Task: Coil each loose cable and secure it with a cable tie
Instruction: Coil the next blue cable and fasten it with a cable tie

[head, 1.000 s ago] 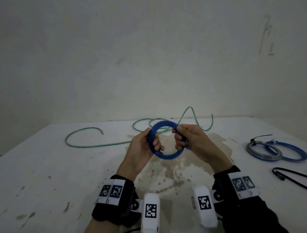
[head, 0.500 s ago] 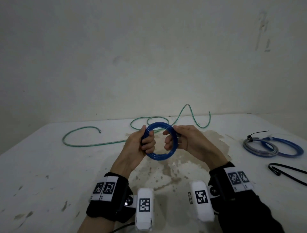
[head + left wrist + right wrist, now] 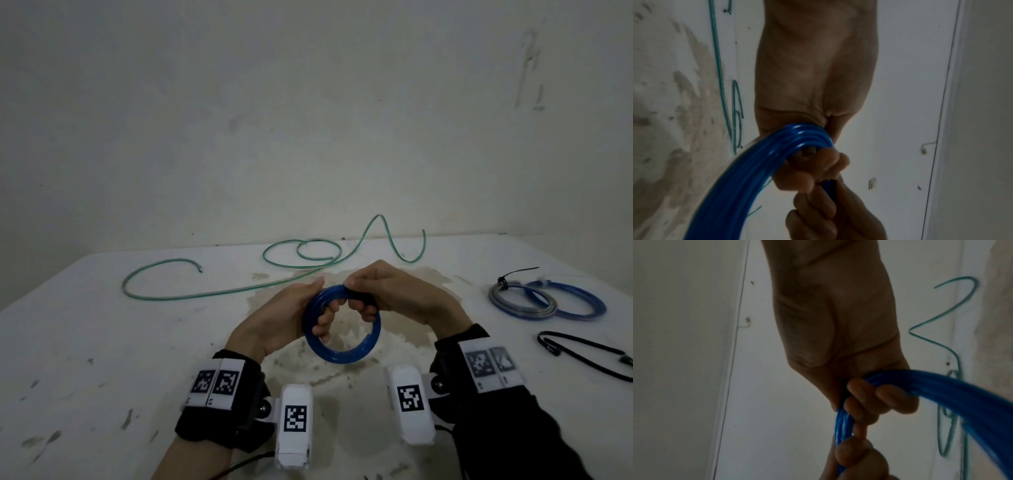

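While both hands hold it above the stained middle of the white counter (image 3: 85,342), the blue cable coil (image 3: 342,354) stands as a round ring of several stacked turns, lifted clear of the surface. The left hand (image 3: 291,318) grips the ring's left side, its fingers (image 3: 325,317) curled through the opening from the inside and the thumb lying over the top. The right hand (image 3: 394,294) grips the upper right arc, its fingers (image 3: 366,311) wrapped round the bundle; the thumb tips of the two hands nearly meet on the top of the ring. From the left wrist view the turns of the blue cable coil (image 3: 756,170) run side by side into the closed fingers (image 3: 797,180), and from the right wrist view the same blue cable coil (image 3: 941,386) passes under curled fingers (image 3: 869,395).

Behind the hands a loose green cable (image 3: 205,293) sprawls across the far part of the counter, with a small loop near the middle and one end rearing up by the wall (image 3: 308,120). Off to the right lie a grey cable coil (image 3: 513,305), with a black cable tie (image 3: 513,274) sticking out from its far edge, and a second blue coil (image 3: 582,308) overlapping it. Nearer, at the right edge, lies a loose black cable tie (image 3: 582,356). Each wrist carries a black strap with printed square markers and a white camera block.
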